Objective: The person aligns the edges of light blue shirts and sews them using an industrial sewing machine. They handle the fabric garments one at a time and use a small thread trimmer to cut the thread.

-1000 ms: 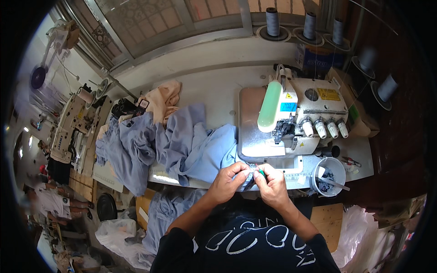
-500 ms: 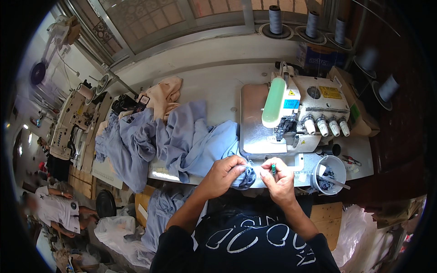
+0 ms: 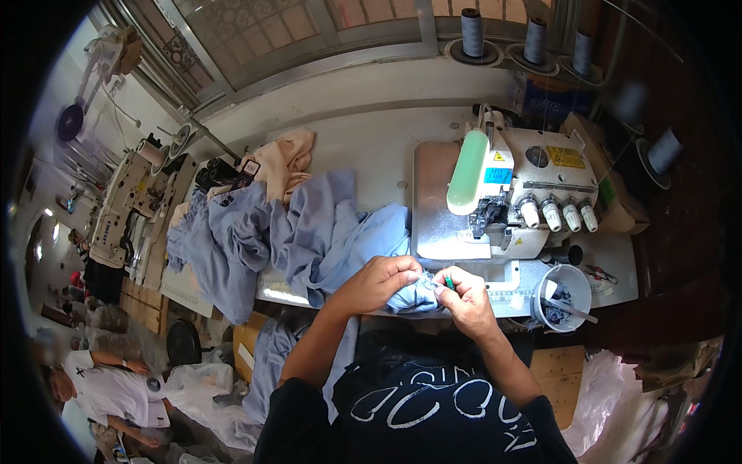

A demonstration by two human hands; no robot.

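In front of the overlock sewing machine, my left hand pinches the gathered edge of a light blue garment. The rest of that cloth spreads leftward over the table. My right hand is closed around a small green-handled tool, whose working end I cannot make out. Its thumb and fingertips meet the frayed cloth edge close to my left fingertips. Loose threads show between the two hands.
A white tub of fabric scraps stands right of my hands, with scissors beyond it. Thread cones stand at the back. Peach cloth lies behind the blue pile. A person in white is at lower left.
My right hand has moved left and in to the cloth edge, meeting my left hand. The dark bunched edge has turned, and lighter cloth now shows below my fingers.
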